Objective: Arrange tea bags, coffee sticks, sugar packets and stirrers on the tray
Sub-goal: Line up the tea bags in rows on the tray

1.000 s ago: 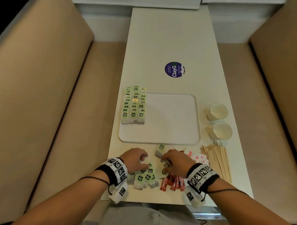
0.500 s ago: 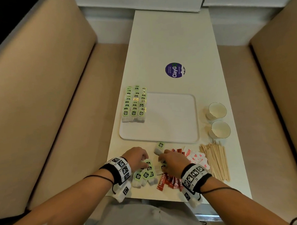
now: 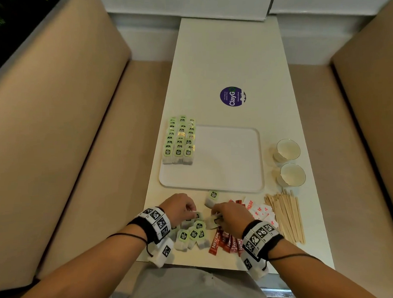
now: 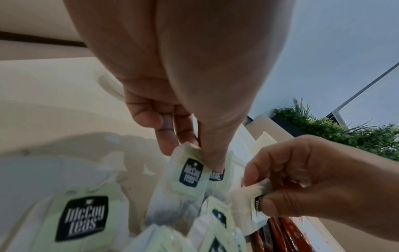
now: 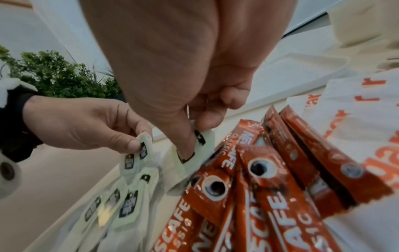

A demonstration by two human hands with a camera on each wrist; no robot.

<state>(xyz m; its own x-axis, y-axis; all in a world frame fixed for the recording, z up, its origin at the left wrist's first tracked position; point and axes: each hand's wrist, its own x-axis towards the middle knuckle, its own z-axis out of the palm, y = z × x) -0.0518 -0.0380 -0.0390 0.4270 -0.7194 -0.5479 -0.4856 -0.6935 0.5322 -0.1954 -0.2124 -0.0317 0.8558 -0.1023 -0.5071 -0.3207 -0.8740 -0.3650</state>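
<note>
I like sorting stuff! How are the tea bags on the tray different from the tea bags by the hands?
The tea bags on the tray lie in neat overlapping rows; the tea bags by the hands are a loose, jumbled pile on the table. Nobody touches the tray ones; both hands pinch pile ones. All share pale green tags.

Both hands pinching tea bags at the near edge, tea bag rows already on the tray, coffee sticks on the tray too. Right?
Not quite: the coffee sticks lie on the table near the right hand, off the tray, as the head view shows. The rest holds: both hands, left hand included, pinch tea bags, and tea bag rows sit on the tray.
</note>
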